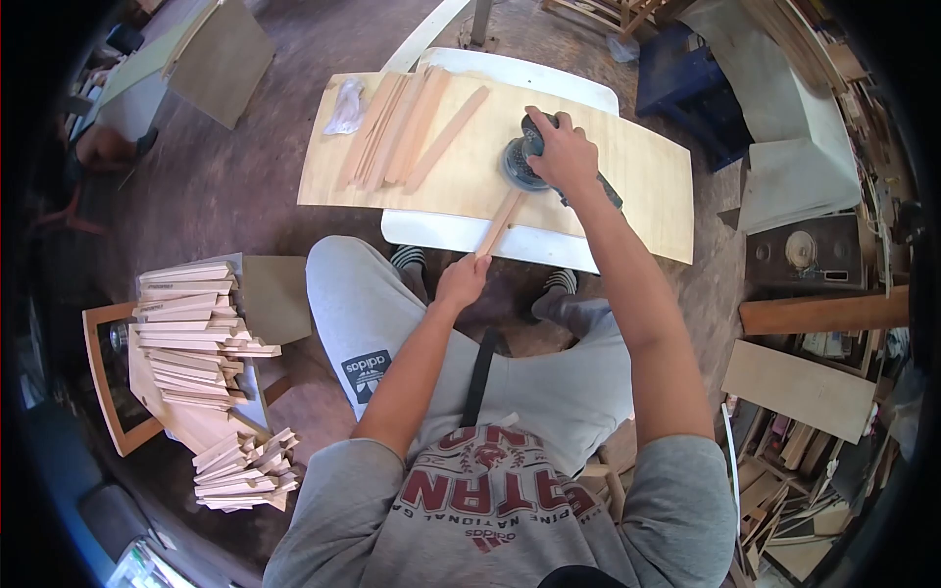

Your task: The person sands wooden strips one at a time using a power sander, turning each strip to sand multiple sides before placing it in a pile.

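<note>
My left hand (461, 282) is closed around the near end of a narrow wood strip (502, 221), which points away from me across the front edge of the plywood board (627, 186). My right hand (566, 152) grips the top of a dark electric sander (520, 167). Its round base sits over the far end of the strip and hides that end. To the left on the board lie a single loose strip (447, 139) and a row of several more strips (397, 127), side by side. A crumpled whitish plastic bag (345, 106) rests at the board's left end.
Stacked wood strips (191, 338) lie on a low support at my left, with another pile (245, 470) nearer me. A white tabletop (549, 245) shows under the board. On the right are a blue cabinet (691, 88), a speaker box (804, 252) and wood scraps (784, 490).
</note>
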`<state>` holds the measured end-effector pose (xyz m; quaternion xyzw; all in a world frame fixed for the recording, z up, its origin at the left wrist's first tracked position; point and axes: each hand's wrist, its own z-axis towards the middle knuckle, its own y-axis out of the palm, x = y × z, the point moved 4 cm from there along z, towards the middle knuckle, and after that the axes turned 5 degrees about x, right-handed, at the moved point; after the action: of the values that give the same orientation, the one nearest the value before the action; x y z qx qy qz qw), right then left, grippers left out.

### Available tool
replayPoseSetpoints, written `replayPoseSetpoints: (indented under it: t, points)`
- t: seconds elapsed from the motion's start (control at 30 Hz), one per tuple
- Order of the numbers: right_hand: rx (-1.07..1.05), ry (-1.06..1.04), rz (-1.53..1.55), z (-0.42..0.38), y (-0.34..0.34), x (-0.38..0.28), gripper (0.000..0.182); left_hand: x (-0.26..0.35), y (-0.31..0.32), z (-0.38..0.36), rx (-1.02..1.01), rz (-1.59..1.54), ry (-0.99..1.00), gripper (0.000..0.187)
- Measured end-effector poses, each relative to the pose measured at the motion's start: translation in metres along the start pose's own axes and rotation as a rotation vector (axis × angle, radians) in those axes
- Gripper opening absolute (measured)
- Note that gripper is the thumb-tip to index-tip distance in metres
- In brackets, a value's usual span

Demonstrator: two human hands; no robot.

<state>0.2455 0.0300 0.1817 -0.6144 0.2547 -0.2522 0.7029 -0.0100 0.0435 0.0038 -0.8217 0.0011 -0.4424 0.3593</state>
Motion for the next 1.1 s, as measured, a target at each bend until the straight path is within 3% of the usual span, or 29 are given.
replayPoseSetpoints:
  t: [0.47, 0.6, 0.77, 0.97, 1.07, 1.1]
  points:
    - [-0.014, -0.238, 0.160, -0.097, -0.012, -0.061, 0.088, -0.006, 0.004, 0.001, 0.004, 0.019, -0.021, 0.057]
    - [-0.028, -0.207, 0.154, -0.085, -0.012, -0.063, 0.084, -0.011, 0.004, 0.002, 0.004, 0.078, -0.011, 0.058]
    - [0.045, -0.115, 0.152, -0.026, -0.005, -0.013, 0.072, -0.013, 0.002, -0.001, -0.007, 0.052, -0.032, 0.059]
    - [0.073, 0.128, 0.058, 0.017, 0.009, 0.079, 0.078, -0.025, 0.004, 0.012, -0.076, -0.013, -0.068, 0.061]
    - [0.075, 0.294, -0.026, -0.008, 0.017, 0.118, 0.081, -0.009, -0.004, 0.007, -0.190, -0.516, -0.217, 0.074]
    - [0.050, 0.359, 0.013, -0.020, 0.012, 0.130, 0.081, -0.001, -0.011, 0.007, -0.224, -0.413, -0.222, 0.077]
